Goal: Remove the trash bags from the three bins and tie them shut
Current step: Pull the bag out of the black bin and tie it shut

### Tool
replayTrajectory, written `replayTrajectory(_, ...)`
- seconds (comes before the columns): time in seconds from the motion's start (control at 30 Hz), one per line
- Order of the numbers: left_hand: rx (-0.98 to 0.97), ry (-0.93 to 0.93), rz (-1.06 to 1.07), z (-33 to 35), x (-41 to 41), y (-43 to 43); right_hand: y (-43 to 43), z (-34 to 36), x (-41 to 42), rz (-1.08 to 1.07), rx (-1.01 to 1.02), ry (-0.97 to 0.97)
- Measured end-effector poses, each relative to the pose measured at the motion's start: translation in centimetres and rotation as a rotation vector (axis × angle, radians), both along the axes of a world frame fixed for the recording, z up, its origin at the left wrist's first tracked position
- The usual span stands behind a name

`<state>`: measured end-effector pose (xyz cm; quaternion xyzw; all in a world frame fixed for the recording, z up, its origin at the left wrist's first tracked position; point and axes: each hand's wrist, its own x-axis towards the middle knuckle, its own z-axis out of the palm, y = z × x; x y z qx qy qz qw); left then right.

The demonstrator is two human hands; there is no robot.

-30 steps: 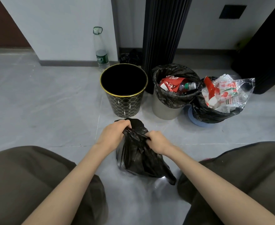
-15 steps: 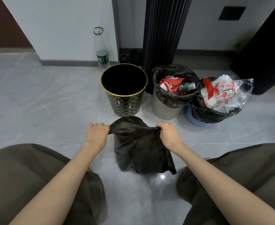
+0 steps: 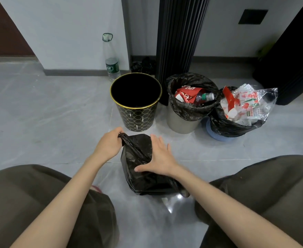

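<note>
A filled black trash bag (image 3: 143, 174) stands on the floor between my knees. My left hand (image 3: 109, 145) grips one twisted end of its top, near the upper left. My right hand (image 3: 160, 157) lies flat on the bag's right side with straight, spread fingers. Behind the bag stands a black bin (image 3: 136, 102) with a gold rim and no bag inside. To its right a grey bin (image 3: 181, 120) holds a black bag (image 3: 192, 108) with a red wrapper and a bottle. Further right a blue bin (image 3: 217, 136) carries a black bag (image 3: 225, 125) heaped with clear plastic packaging.
A tall plastic water bottle (image 3: 111, 58) stands by the white wall behind the black bin. A dark ribbed column (image 3: 179, 36) rises behind the grey bin. Dark furniture (image 3: 293, 65) fills the right rear. My knees (image 3: 31, 203) flank the bag on the grey tiled floor.
Both hands had pulled the bag's ends apart. Now the right hand has let go and lies flat on the bag, while the left hand keeps hold of its end.
</note>
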<state>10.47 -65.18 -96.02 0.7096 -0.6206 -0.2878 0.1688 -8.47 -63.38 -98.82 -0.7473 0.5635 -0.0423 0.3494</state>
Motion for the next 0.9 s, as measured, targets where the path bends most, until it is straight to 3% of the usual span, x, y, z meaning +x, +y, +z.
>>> replayTrajectory(0.23,0.059,0.066,-0.174,1.2,0.5,0.1,0.2,-4.4,3.9,-0.088,-0.082,-0.129)
replayTrajectory(0.47,0.102,0.189,-0.271,2.3,0.7,-0.2,-1.3,-6.7,5.7,-0.098,-0.004,-0.273)
replayTrajectory(0.8,0.066,0.383,0.081,1.7,1.0,-0.7,-1.8,-7.1,5.8,-0.126,0.108,-0.338)
replayTrajectory(0.9,0.070,0.405,0.099,1.8,0.9,-0.6,-1.6,-7.1,5.6,-0.132,0.100,-0.346)
